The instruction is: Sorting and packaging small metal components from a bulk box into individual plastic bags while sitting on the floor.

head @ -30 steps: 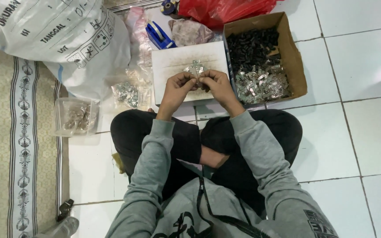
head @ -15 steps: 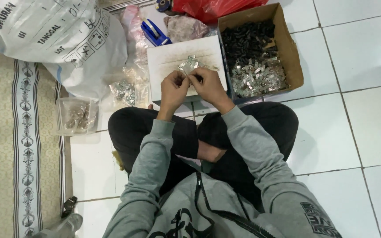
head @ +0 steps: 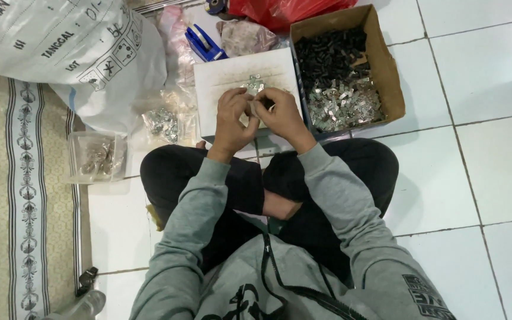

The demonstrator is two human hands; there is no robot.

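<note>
Metal clips (head: 255, 85) lie in a small heap on the white board (head: 220, 80), just above both hands. The left hand (head: 232, 118) and right hand (head: 280, 115) pinch one tiny piece between pressed fingertips; a slip could drop it beside the board, or scatter the heap.

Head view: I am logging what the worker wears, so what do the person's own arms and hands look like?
Both arms are covered by long grey sweatshirt sleeves with ribbed cuffs at the wrists. The left sleeve is plain; the right sleeve carries a dark printed marking near the upper arm. The left hand and right hand are bare: no gloves, and no rings or watch can be made out.
</note>
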